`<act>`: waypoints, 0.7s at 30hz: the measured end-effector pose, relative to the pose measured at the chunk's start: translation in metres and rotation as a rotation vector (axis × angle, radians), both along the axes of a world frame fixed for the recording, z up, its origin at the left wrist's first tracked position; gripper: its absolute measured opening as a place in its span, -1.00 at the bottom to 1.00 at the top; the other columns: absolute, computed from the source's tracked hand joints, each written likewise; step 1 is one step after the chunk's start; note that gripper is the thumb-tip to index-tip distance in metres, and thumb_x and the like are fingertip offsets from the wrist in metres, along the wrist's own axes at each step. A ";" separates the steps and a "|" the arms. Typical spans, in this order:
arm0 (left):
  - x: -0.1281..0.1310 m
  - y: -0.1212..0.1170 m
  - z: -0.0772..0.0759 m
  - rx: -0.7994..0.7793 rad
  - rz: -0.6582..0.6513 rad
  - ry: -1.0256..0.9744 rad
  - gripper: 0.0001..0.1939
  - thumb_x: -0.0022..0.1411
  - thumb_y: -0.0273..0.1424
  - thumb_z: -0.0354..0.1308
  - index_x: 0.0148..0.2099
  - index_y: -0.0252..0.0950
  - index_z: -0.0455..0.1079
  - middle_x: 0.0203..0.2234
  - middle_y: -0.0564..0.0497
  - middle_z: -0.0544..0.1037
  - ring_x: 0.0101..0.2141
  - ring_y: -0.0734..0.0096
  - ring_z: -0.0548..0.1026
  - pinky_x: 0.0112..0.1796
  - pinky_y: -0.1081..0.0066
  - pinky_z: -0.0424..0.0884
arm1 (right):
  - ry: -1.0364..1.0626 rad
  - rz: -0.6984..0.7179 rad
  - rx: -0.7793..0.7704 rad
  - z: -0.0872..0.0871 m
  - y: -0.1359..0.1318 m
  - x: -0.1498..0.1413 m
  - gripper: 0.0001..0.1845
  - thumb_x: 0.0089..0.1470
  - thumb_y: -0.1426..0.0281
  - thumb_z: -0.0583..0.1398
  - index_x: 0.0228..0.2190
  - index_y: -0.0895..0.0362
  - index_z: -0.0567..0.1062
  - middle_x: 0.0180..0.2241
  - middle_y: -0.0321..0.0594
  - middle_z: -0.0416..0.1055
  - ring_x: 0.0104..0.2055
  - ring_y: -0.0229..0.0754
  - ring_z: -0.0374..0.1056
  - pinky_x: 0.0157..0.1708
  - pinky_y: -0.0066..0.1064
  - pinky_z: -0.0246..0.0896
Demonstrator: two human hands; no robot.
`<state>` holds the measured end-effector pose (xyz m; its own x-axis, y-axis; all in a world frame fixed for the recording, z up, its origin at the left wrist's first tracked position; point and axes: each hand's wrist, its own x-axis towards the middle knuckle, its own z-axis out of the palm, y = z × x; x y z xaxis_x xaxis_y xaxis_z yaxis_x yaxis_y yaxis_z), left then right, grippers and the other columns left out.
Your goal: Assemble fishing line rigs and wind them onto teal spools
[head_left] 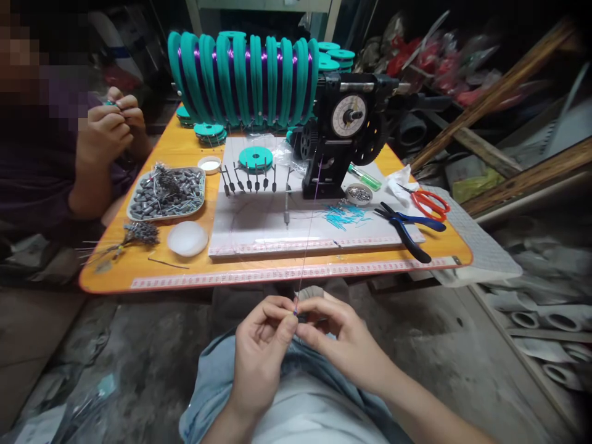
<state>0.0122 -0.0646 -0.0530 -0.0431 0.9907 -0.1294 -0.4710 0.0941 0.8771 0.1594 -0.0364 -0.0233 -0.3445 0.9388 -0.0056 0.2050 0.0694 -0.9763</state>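
Observation:
Over my lap, my left hand (261, 351) and my right hand (340, 333) meet fingertip to fingertip. Both are closed in a pinch on the end of a thin purple line (309, 237). A tiny dark piece (295, 313) shows between the fingertips; it is too small to name. The line rises taut toward the black winding machine (329, 139) with its round dial. Teal spools (250, 80) wound with purple line sit in a row on the machine's shaft. On the white board (259, 231), dark sinkers (250, 182) hang or lie in a row.
Blue-handled pliers (404, 228), red-handled scissors (430, 203) and cut blue pieces (345, 216) lie at the right. A tray of grey sinkers (169, 192) and a white dish (187, 238) stand left. A measuring tape (287, 271) runs along the front edge. Another person's hands (108, 123) work at far left.

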 end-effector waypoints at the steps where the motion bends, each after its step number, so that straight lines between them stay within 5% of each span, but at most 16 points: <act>1: 0.000 0.000 -0.001 -0.016 -0.004 -0.002 -0.84 0.21 -0.36 0.30 -0.36 -0.32 0.44 -0.27 -0.05 0.48 -0.21 0.40 0.52 -0.16 0.48 0.49 | 0.028 -0.037 -0.013 -0.003 -0.002 -0.002 -0.82 0.13 0.29 0.28 -0.31 0.17 0.57 -0.33 -0.16 0.43 -0.36 -0.26 0.39 -0.42 -0.48 0.34; 4: 0.001 0.001 -0.001 -0.012 -0.011 0.008 -0.83 0.21 -0.36 0.29 -0.37 -0.32 0.44 -0.28 -0.04 0.46 -0.23 0.42 0.50 -0.20 0.50 0.47 | 0.011 -0.080 0.105 -0.006 -0.007 -0.003 -0.85 0.18 0.36 0.24 -0.39 0.17 0.53 -0.47 -0.25 0.38 -0.51 -0.33 0.31 -0.54 -0.54 0.26; 9: 0.003 0.005 0.002 0.114 0.017 0.177 -0.83 0.23 -0.40 0.27 -0.41 -0.31 0.43 -0.33 -0.02 0.42 -0.29 0.51 0.45 -0.29 0.60 0.41 | -0.345 -0.011 0.823 0.002 -0.009 0.017 -0.71 0.16 0.63 0.07 -0.21 0.19 0.54 -0.38 -0.12 0.47 -0.40 -0.23 0.39 -0.48 -0.47 0.34; 12: 0.001 0.006 0.007 0.194 0.036 0.370 -0.87 0.24 -0.44 0.25 -0.39 -0.29 0.44 -0.31 -0.01 0.40 -0.30 0.50 0.44 -0.32 0.59 0.42 | -0.406 0.014 1.042 0.010 -0.002 0.027 -0.74 0.16 0.61 0.09 -0.20 0.24 0.54 -0.34 -0.04 0.50 -0.30 -0.12 0.43 -0.42 -0.36 0.42; 14: -0.003 0.006 0.013 0.310 0.052 0.534 -0.91 0.25 -0.50 0.22 -0.34 -0.27 0.45 -0.29 0.00 0.39 -0.26 0.50 0.44 -0.28 0.59 0.42 | -0.346 0.067 1.088 0.016 0.006 0.028 -0.84 0.16 0.58 0.16 -0.26 0.27 0.54 -0.29 0.01 0.51 -0.13 -0.03 0.45 -0.20 -0.23 0.48; 17: -0.009 0.005 0.027 0.544 0.091 0.789 -0.85 0.24 -0.63 0.16 -0.30 -0.28 0.41 -0.29 0.02 0.38 -0.27 0.55 0.43 -0.27 0.62 0.42 | -0.224 0.209 1.066 0.025 0.021 0.021 -0.90 0.17 0.59 0.18 -0.33 0.26 0.51 -0.20 0.01 0.52 0.02 -0.05 0.43 0.19 -0.09 0.27; 19: -0.015 0.005 0.035 0.678 0.118 0.950 -0.83 0.23 -0.69 0.15 -0.27 -0.32 0.41 -0.29 0.01 0.39 -0.30 0.56 0.44 -0.27 0.63 0.43 | -0.219 0.254 1.084 0.032 0.029 0.015 -0.84 0.23 0.58 0.10 -0.31 0.25 0.49 -0.22 -0.01 0.52 -0.07 -0.09 0.47 0.12 -0.13 0.33; 21: -0.020 0.007 0.040 0.770 0.126 1.090 -0.82 0.21 -0.70 0.16 -0.22 -0.35 0.42 -0.28 -0.01 0.40 -0.28 0.52 0.44 -0.22 0.59 0.45 | -0.310 0.253 1.085 0.039 0.035 0.009 -0.77 0.27 0.58 0.02 -0.29 0.25 0.48 -0.28 -0.02 0.51 -0.21 -0.10 0.48 -0.16 -0.24 0.47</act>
<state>-0.0082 -0.0581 -0.0125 0.1374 0.7769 0.6144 0.5291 -0.5820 0.6175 0.1688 -0.0015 0.0161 -0.6481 0.4063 0.6441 0.2862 0.9137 -0.2885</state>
